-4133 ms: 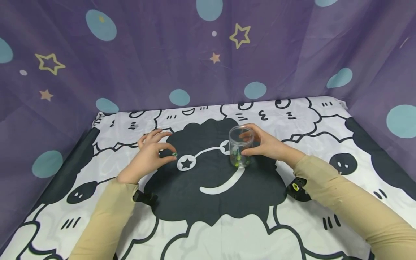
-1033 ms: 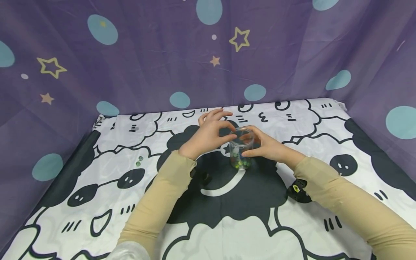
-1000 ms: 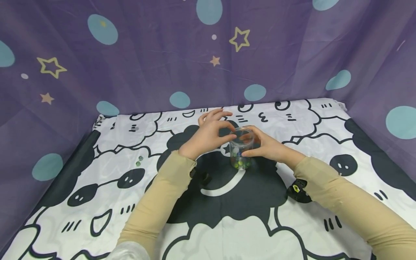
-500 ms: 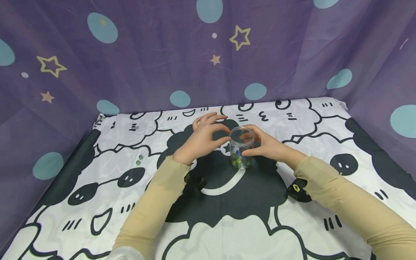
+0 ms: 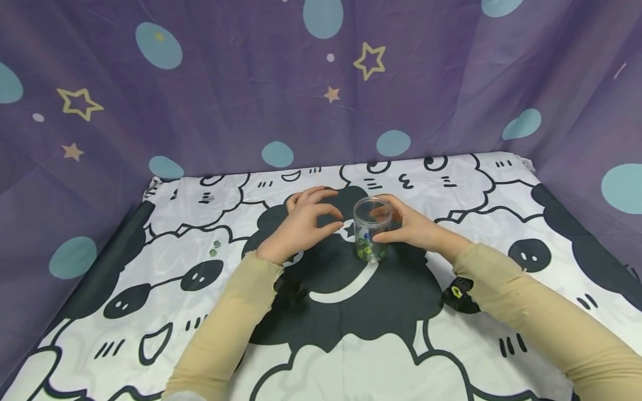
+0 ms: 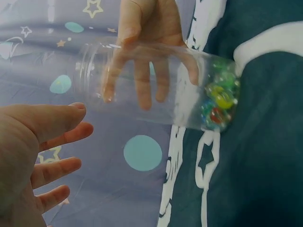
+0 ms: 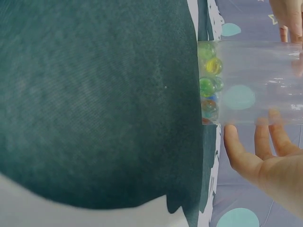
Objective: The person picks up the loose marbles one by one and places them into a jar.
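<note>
A clear plastic jar point(image 5: 372, 225) stands upright and lidless on the dark patch of the tablecloth. Glass marbles point(image 6: 220, 97) in green, yellow, blue and red lie at its bottom. My right hand point(image 5: 410, 224) grips the jar from the right side, thumb in front and fingers behind. Left of the jar, my left hand point(image 5: 301, 223) hovers with fingers loosely bent and a gap between thumb and forefinger. Nothing shows between those fingers in the left wrist view. Two greenish marbles point(image 5: 214, 248) lie on the white cloth at the left.
A black and white cartoon tablecloth point(image 5: 376, 367) covers the table. Behind it and at both sides hangs a purple curtain point(image 5: 225, 94) with stars and blue dots. A black wrist device point(image 5: 457, 295) sits under the right sleeve.
Earlier the left hand pinched a small marble at the left, then reached the jar's rim. Now it has drawn back leftward without the marble. The right hand and jar stay put.
</note>
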Tool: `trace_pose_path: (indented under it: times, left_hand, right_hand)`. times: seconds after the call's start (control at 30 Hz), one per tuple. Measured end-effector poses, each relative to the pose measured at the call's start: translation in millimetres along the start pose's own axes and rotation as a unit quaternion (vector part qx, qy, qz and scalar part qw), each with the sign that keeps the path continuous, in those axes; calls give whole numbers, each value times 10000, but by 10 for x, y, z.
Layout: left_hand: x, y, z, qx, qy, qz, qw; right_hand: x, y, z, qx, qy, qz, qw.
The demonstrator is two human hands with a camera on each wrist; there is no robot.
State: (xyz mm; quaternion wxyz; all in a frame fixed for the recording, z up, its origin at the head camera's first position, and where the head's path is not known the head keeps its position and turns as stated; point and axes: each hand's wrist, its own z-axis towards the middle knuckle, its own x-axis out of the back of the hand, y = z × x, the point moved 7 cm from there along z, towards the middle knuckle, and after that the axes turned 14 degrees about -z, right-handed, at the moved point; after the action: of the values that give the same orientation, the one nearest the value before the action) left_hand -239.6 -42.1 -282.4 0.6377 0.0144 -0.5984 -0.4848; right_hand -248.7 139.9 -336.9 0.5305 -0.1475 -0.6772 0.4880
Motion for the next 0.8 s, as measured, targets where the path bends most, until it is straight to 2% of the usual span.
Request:
trace_pose_path:
  times: [0.27,0.8]
  left_hand:
    - [41,-124,-121,38,-8,-35,10000]
    - [138,-396,-403,432,38,-44,9990]
  right_hand:
    - [3,6,-3,-15,19,-50,10000]
    - [-6,11,4,-42,42,-86,9999]
